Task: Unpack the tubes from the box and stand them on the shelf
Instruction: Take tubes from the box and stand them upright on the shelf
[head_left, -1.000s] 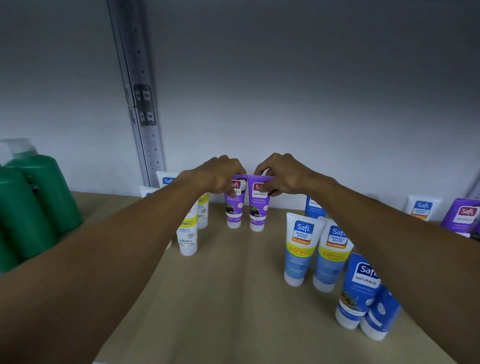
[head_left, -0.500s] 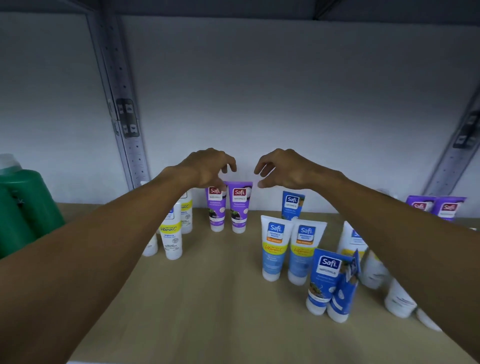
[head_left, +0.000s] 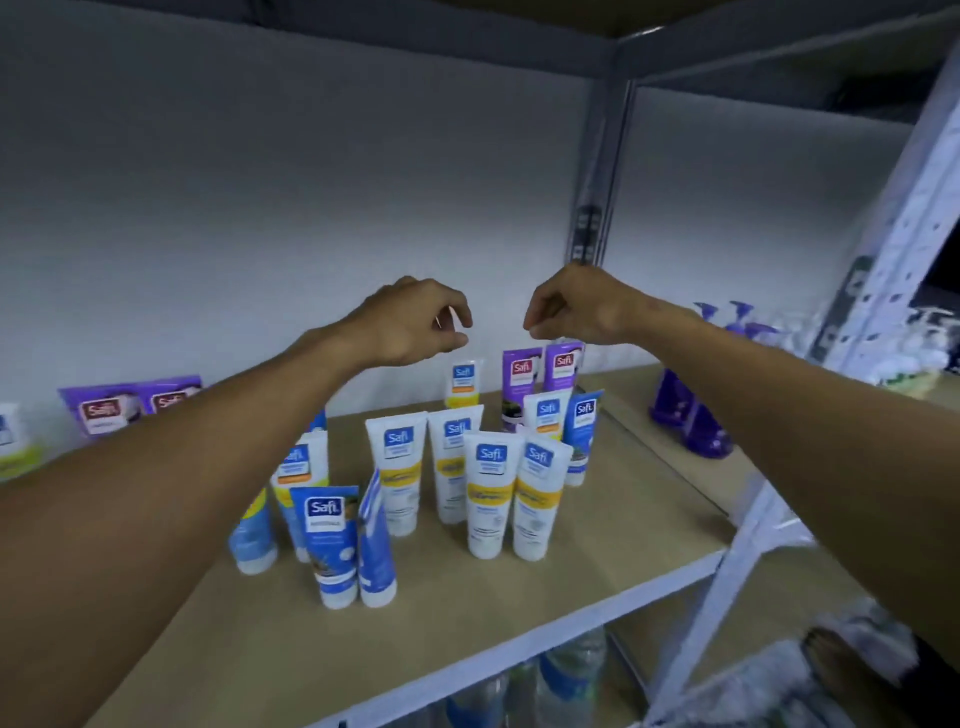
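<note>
1. Hands lead: the left hand (head_left: 415, 325) and the right hand (head_left: 576, 306) hang side by side in the air above the tubes. Each has its fingers loosely curled toward the thumb with only a narrow gap, and neither holds anything.
2. Just below the right hand, two purple tubes (head_left: 522, 382) stand cap-down and side by side near the back wall (head_left: 260, 208). Each carries a red "Safi" badge.
3. In front of them stand white tubes (head_left: 491, 493) with a blue "Safi" badge and a yellow band; the smaller print is too blurred to read.
4. Nearer the shelf's front edge, two blue tubes (head_left: 332, 540) stand touching. The left one reads "Safi", and the other is turned edge-on.
5. A white tube with an orange band (head_left: 462, 384) stands by the wall under the left hand.
6. Another purple pair (head_left: 104, 410) shows behind the left forearm.
7. Half a second ago both hands hovered just over a purple pair at the middle of the view. Since then the view has swung right, the green bottles have left it, and the shelf's right end has come in.
8. The shelf (head_left: 249, 654) is a pale wood board with a white front rail.
9. A grey steel post (head_left: 592, 208) rises at the back right.
10. Purple spray bottles (head_left: 696, 415) stand in the next bay.
11. Clear bottles (head_left: 566, 670) sit on the level below.
</note>
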